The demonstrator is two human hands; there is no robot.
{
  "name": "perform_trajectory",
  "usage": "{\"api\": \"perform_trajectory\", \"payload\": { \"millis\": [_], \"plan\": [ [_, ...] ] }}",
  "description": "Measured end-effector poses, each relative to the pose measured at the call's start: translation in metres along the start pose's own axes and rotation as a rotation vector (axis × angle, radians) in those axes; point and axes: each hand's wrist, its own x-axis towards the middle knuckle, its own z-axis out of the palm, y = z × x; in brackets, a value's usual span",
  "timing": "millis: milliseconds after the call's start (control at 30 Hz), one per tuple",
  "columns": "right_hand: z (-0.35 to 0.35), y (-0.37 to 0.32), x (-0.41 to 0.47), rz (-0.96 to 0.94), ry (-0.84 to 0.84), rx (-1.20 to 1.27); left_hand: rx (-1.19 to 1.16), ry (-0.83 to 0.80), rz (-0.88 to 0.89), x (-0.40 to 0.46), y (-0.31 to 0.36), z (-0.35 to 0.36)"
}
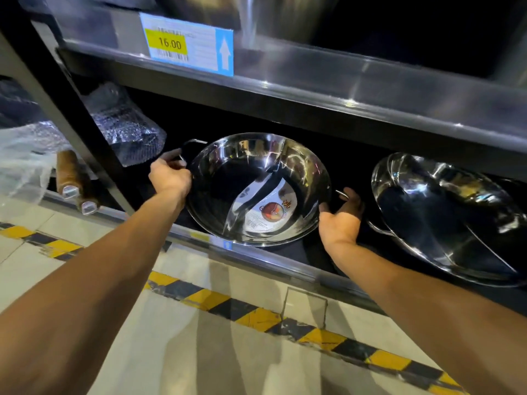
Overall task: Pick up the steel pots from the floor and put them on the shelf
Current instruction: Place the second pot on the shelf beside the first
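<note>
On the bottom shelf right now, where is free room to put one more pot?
Little room remains. The divided pot, left hand on its handle, right hand open by its rim, fills the middle. The narrow dark gap between it and the second pot holds the right hand. Left is the wrapped item, near the handle. Further right is out of view.

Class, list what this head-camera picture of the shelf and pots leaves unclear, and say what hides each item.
1. Price label: only 16.00 reads; the small print is blurred.
2. Right pot: its far side is cut off by the frame edge.
3. Right hand: whether it grips the divided pot is unclear; the handle is mostly hidden.
4. Upper shelf: its goods are dark and cropped.
5. Bubble-wrapped item: the wrap hides its contents.
</note>
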Motion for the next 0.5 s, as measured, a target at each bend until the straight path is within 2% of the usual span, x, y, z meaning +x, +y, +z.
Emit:
{"api": "perform_trajectory", "payload": {
  "millis": [100, 167, 267, 333, 433, 500],
  "plan": [
    [0.005, 0.002, -0.006, 0.024, 0.007, 0.022, -0.005, -0.028, 0.05, -0.002, -0.011, -0.002],
    [0.008, 0.001, -0.009, 0.04, -0.015, 0.03, 0.036, -0.131, 0.097, -0.005, -0.016, -0.009],
    [0.004, -0.005, -0.008, 0.059, -0.087, 0.046, 0.032, -0.28, 0.076, -0.013, -0.021, -0.019],
    [-0.004, -0.011, -0.014, 0.088, -0.11, 0.104, 0.152, -0.331, 0.125, -0.024, -0.026, -0.026],
    [-0.019, -0.012, -0.043, 0.115, -0.1, 0.116, 0.317, -0.32, 0.307, -0.047, -0.037, -0.038],
    [-0.028, -0.004, -0.068, 0.036, -0.155, 0.042, 0.433, -0.3, 0.398, -0.064, -0.042, -0.046]
  ]
}}
